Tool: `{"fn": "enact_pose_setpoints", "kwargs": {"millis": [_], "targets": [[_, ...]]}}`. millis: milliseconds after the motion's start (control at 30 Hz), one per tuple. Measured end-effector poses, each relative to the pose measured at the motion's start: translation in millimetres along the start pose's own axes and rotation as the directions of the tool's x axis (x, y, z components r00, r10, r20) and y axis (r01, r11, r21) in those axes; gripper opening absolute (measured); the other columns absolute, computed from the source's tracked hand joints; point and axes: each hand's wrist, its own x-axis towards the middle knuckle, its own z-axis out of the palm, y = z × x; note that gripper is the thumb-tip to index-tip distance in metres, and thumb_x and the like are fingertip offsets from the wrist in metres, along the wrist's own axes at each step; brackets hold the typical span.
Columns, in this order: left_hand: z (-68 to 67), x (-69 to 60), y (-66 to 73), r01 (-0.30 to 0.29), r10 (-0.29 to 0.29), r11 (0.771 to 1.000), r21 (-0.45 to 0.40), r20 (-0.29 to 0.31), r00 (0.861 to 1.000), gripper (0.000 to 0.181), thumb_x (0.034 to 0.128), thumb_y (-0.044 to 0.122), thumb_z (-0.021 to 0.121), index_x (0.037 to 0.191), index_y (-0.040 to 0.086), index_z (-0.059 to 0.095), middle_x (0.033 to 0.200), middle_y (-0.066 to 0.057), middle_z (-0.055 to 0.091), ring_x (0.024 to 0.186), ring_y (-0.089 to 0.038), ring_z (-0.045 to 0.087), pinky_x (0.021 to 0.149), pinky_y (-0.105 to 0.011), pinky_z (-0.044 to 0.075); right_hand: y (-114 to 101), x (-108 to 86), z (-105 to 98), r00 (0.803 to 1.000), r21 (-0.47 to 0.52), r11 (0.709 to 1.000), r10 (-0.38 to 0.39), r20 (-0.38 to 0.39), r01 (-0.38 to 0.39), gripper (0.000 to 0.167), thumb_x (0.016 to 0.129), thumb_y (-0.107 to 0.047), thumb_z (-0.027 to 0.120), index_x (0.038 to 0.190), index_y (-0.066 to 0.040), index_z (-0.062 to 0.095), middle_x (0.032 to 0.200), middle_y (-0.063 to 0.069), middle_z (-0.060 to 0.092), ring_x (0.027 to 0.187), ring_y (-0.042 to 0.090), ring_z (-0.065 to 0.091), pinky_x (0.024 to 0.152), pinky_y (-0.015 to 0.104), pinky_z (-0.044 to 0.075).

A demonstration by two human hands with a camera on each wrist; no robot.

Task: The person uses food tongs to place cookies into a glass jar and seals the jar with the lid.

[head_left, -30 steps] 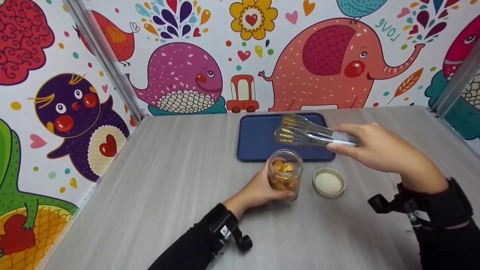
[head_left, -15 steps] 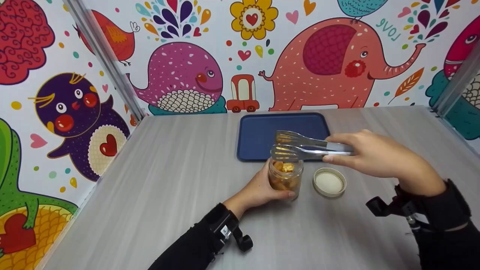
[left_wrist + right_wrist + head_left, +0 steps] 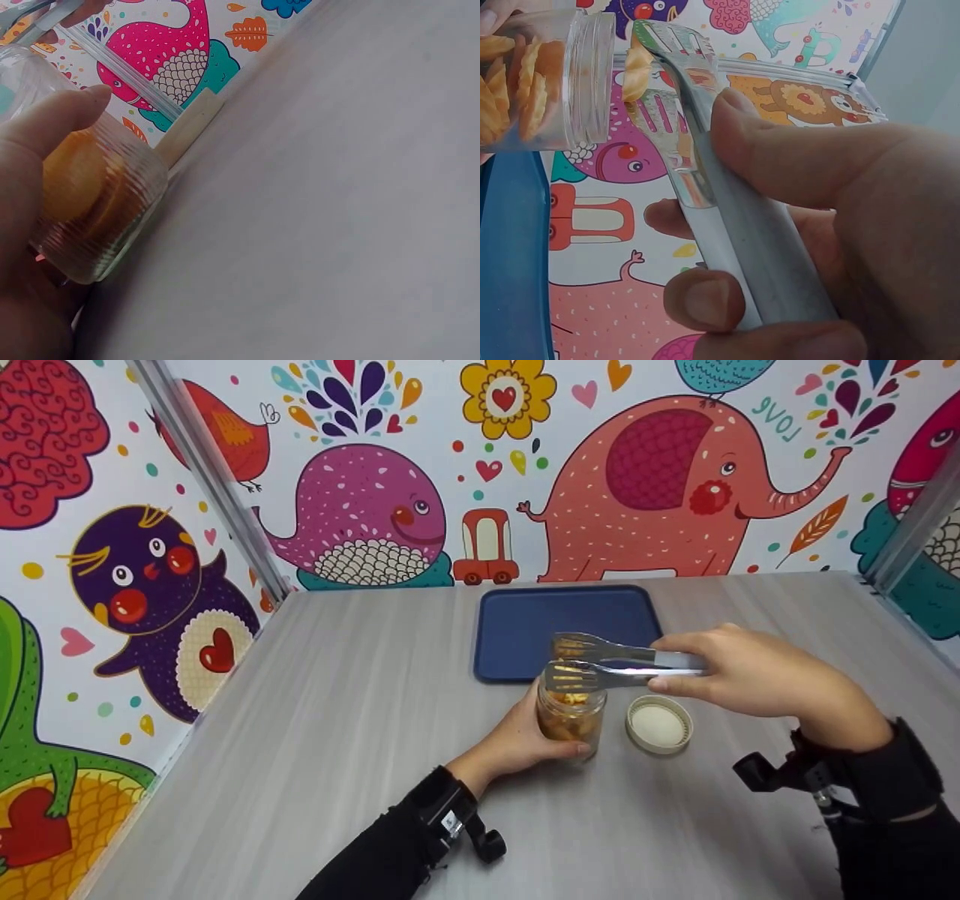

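My left hand (image 3: pixel 517 739) grips a clear glass jar (image 3: pixel 574 724), upright on the table and partly filled with ridged yellow-orange crisps (image 3: pixel 532 94). With its thumb and fingers, my right hand (image 3: pixel 757 675) holds metal tongs (image 3: pixel 611 667) that have slotted ends and grey handles. Over the jar's mouth, the slotted ends cover part of its rim in the head view. In the right wrist view, one crisp (image 3: pixel 637 71) lies between the ends of the tongs, just outside the jar's opening.
A cream-coloured lid (image 3: pixel 658 725) lies inside up, right of the jar. Behind the jar, a dark blue tray (image 3: pixel 517 634) rests near the back wall. Walls printed with cartoon animals (image 3: pixel 645 495) bound the grey table (image 3: pixel 337 697) at the back and sides.
My right hand has brought the tongs from above the tray down and nearer to the jar's mouth. My left hand and the jar have stayed in place.
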Motion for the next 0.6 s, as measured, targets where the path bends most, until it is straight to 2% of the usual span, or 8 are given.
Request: {"fn": "enact_pose_setpoints", "kwargs": {"millis": [300, 433, 600], "targets": [[0.0, -0.7, 1.4, 0.014, -0.014, 1.000, -0.016, 0.008, 1.000, 0.117, 0.0785, 0.018, 0.096, 0.169, 0.021, 0.022, 0.151, 0.004, 0.057, 0.140, -0.013, 0.051, 0.125, -0.039, 0.029, -0.3, -1.4, -1.1, 1.000, 0.021, 1.000, -0.003, 0.001, 0.003, 0.055, 0.097, -0.049, 0.076, 0.135, -0.010, 0.071, 0.095, -0.006, 0.073, 0.076, 0.014, 0.060, 0.062, 0.034, 0.047], [0.2, -0.5, 1.4, 0.011, -0.011, 1.000, -0.017, 0.004, 1.000, 0.115, 0.0782, 0.018, 0.096, 0.168, 0.020, 0.024, 0.150, 0.004, 0.058, 0.140, -0.013, 0.052, 0.124, -0.038, 0.030, -0.3, -0.6, -0.8, 1.000, 0.016, 1.000, 0.007, 0.006, -0.008, 0.058, 0.097, -0.053, 0.076, 0.135, -0.010, 0.071, 0.095, -0.006, 0.073, 0.077, 0.014, 0.060, 0.063, 0.035, 0.047], [0.0, -0.8, 2.2, 0.007, -0.007, 0.999, -0.033, 0.008, 1.000, 0.110, 0.0783, 0.015, 0.096, 0.166, 0.021, 0.029, 0.145, 0.007, 0.060, 0.136, -0.010, 0.054, 0.123, -0.035, 0.033, 0.1, -0.3, -0.5, 1.000, 0.005, 1.000, 0.019, -0.009, -0.018, 0.066, 0.095, -0.058, 0.074, 0.136, -0.007, 0.070, 0.098, -0.005, 0.075, 0.085, 0.015, 0.065, 0.071, 0.038, 0.055]]}}
